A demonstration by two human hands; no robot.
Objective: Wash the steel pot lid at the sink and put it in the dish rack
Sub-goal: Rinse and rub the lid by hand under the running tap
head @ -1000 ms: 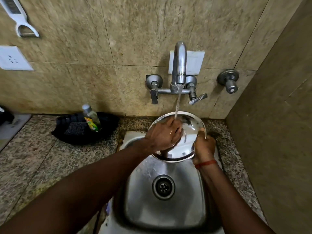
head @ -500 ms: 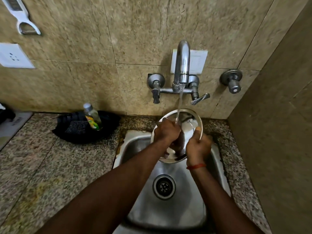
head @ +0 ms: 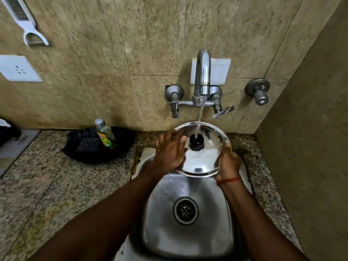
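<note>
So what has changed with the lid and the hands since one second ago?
The steel pot lid was turned over: before, its hollow inner side faced up, now the domed top with the black knob does, under the water stream. The left hand moved from inside the lid to its left edge. The right hand keeps its grip on the right rim. The tap still runs.

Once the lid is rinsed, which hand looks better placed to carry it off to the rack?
Probably the right hand: it grips the steel lid by its rim, while the left hand lies flat on the wet top beside the black knob, rubbing rather than holding. No rack shows in this view, so that is a guess.
</note>
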